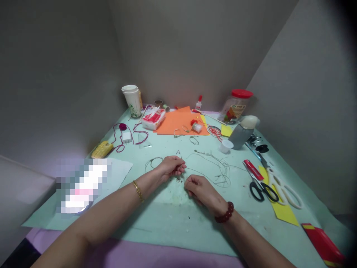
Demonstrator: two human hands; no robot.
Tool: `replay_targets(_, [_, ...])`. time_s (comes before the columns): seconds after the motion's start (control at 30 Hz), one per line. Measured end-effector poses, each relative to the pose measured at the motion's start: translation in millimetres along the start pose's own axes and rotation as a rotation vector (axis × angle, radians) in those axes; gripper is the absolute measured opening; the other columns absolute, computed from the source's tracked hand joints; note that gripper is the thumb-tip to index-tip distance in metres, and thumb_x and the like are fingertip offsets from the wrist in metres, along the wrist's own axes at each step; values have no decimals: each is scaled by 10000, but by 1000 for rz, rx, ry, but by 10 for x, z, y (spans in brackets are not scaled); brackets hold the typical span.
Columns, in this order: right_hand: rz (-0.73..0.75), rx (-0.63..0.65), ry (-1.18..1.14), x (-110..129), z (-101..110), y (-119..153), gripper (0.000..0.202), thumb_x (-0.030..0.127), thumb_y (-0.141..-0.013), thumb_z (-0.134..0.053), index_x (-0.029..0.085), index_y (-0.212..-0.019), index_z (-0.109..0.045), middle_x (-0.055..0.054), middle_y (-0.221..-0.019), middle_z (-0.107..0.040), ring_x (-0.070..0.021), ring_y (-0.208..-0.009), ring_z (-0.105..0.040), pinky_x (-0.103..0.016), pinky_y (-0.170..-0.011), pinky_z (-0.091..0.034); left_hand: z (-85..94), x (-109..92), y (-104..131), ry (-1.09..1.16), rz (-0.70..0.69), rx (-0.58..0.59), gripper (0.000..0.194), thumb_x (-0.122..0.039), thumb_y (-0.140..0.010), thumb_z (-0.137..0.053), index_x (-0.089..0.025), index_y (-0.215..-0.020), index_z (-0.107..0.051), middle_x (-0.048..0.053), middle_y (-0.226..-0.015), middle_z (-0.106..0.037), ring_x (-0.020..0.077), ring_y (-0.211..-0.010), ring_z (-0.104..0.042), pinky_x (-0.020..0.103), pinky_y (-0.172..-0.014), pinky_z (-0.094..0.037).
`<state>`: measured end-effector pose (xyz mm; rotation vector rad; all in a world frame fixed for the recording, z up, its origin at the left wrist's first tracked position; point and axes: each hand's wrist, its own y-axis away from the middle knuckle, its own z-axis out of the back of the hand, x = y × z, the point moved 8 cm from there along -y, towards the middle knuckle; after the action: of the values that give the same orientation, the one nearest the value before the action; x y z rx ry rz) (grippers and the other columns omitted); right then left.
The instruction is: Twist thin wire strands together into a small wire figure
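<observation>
Thin grey-green cord (205,173) lies in loose, wiry loops on the pale green, paper-smooth tabletop (167,216), just beyond the hands; the left hand (173,166) is nearly closed, thumb and fingertips pinched together at the cord's near end; the right hand (197,188) is curled in a loose fist, its grip hidden; right of the loops lie black-handled scissors (258,182); farther back, flat orange paper (175,123).

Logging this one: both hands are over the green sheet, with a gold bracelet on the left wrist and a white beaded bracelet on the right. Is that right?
Not quite: the head view shows that the beaded bracelet by the right hand is dark red, not white. The rest stands.
</observation>
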<state>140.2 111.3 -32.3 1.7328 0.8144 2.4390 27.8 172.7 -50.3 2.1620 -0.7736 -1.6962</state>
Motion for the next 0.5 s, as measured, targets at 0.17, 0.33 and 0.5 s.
replay_targets(0.17, [-19,46,-74,-38,-41,21,129,225,-746,-502,184,-625,-497,53,-530,-478,-39,-345,-289,-202,-324,-210,5,13,-26,12,-12,6,54,-105,-796,-601,-108,-752,-570,24,-644,-622,60,-494,-569,151,-448,-444])
replay_targets(0.33, [-40,108,-61,-42,-27,87,179,308,-770,-548,177,-650,-522,35,-553,-552,-40,-351,-293,-194,-319,-243,29,55,-86,3,-6,18,64,-130,-778,-633,-117,-766,-572,35,-645,-638,79,-512,-593,163,-470,-473])
replay_targets(0.5, [-18,92,103,28,198,147,167,319,-769,-558,173,-690,-568,2,-609,-616,-56,-371,-342,-194,-323,-279,32,60,-94,11,6,9,51,-114,-784,-622,-115,-767,-574,37,-643,-635,81,-516,-597,168,-469,-473])
